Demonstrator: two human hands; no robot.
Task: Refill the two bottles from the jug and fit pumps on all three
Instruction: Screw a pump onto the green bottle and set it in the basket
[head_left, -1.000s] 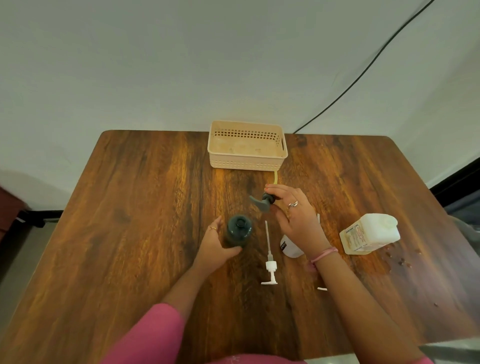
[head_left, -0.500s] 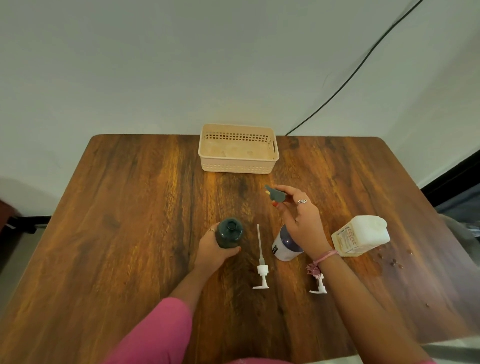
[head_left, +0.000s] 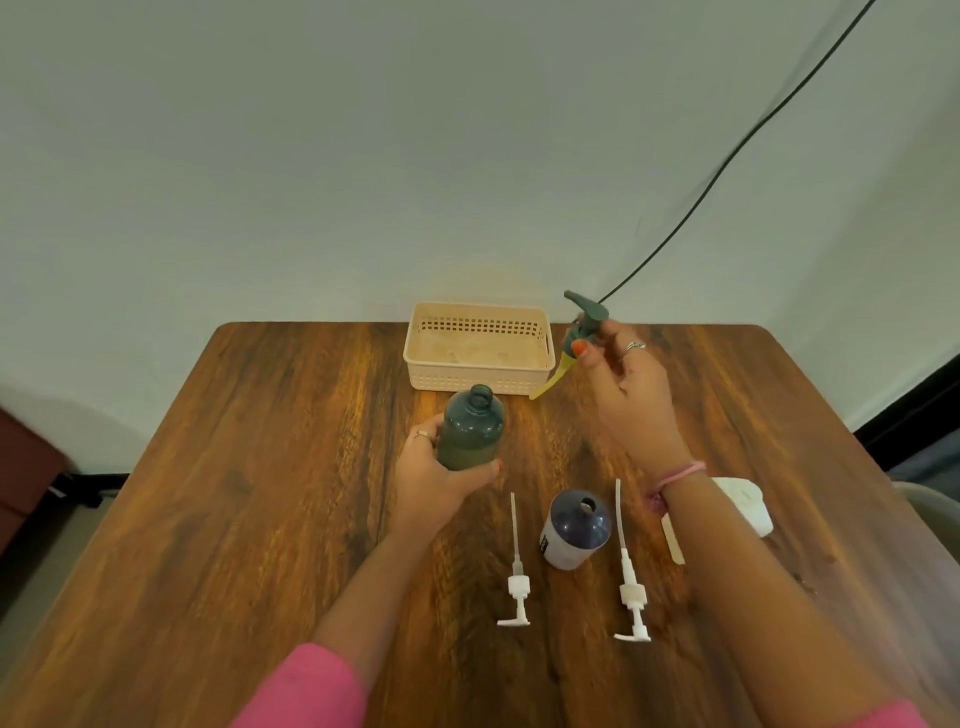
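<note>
While the left hand wraps around the dark green bottle and holds it up with its open mouth pointing up and a little away, the right hand pinches the dark green pump by its collar, with the pump head on top. The pump's yellowish tube hangs down and to the left, and its tip ends just to the right of the bottle's mouth and a bit higher. So the tube has to go left and down to slip into that mouth, and its long line already leans that way. The right hand is the one nearer the pump, and the left hand only has to keep the bottle steady.

A moment ago the green bottle stood on the wooden surface with the left hand around it, and the pump was held low near the right hand's fingers. Now both are lifted and sit closer to the cream basket.

Two white pumps lie flat, one left of the dark blue bottle and one right of it, tubes pointing away from the person. The blue bottle stands open between them. The white jug lies behind the right arm, mostly hidden.
</note>
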